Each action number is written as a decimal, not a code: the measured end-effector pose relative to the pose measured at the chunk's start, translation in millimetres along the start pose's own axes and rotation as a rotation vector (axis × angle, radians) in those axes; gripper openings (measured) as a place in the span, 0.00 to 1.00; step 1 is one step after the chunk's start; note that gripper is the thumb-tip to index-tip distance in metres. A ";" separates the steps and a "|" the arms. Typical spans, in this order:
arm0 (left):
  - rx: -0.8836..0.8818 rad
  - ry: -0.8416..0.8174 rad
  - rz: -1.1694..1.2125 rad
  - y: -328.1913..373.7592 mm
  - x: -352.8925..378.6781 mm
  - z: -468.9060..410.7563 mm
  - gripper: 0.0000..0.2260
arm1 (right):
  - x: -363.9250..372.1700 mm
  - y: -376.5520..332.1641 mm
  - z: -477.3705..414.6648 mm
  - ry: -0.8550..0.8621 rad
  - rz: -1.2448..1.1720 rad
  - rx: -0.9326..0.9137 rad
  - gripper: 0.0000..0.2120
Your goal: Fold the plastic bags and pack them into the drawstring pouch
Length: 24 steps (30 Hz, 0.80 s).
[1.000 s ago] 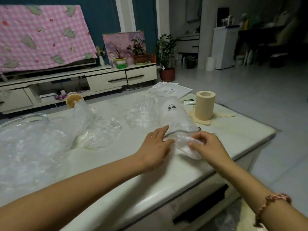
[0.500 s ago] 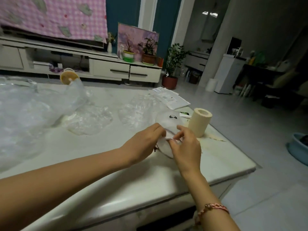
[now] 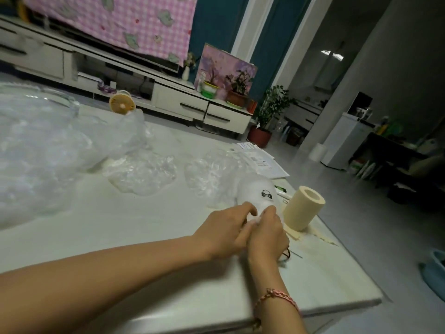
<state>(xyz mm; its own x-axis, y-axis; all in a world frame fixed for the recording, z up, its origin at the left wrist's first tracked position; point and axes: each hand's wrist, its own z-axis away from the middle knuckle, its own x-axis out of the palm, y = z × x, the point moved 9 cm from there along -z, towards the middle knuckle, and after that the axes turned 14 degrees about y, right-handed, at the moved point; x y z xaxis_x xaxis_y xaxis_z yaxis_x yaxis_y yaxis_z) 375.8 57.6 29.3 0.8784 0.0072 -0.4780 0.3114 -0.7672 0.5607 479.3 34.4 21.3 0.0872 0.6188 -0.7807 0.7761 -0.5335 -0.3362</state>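
A white drawstring pouch (image 3: 258, 194) with a small black logo lies on the pale table (image 3: 149, 220), its near end under my hands. My left hand (image 3: 225, 231) and my right hand (image 3: 267, 233) sit side by side at that end, fingers curled and pinching the pouch's mouth, where a bit of clear plastic shows between the fingertips. A dark cord (image 3: 287, 254) sticks out by my right wrist. Loose clear plastic bags lie behind: one (image 3: 209, 172) next to the pouch, one (image 3: 142, 174) mid-table, a big heap (image 3: 48, 150) at the left.
A cream tape roll (image 3: 303, 208) stands upright just right of my hands. Papers (image 3: 260, 160) lie at the table's far edge and a small orange fan (image 3: 121, 106) at the back. The table's right edge drops to the floor, where a blue basin (image 3: 433, 271) sits.
My hands have closed together over the pouch's near end, and the plastic that lay outside it a second ago is mostly out of sight. The camera has swung right and tilted.
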 end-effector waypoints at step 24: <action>-0.118 -0.276 -0.265 -92.2 -163.2 76.0 0.10 | -47.4 -70.7 63.6 0.002 -0.633 -0.396 0.12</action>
<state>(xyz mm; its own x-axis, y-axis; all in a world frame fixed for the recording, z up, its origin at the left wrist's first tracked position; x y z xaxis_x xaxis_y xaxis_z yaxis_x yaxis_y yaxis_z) 176.2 78.5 4.1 0.6363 0.0100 -0.7714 0.5677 -0.6831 0.4595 380.5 6.1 48.6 -0.4501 0.7399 -0.5000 0.8454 0.1726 -0.5055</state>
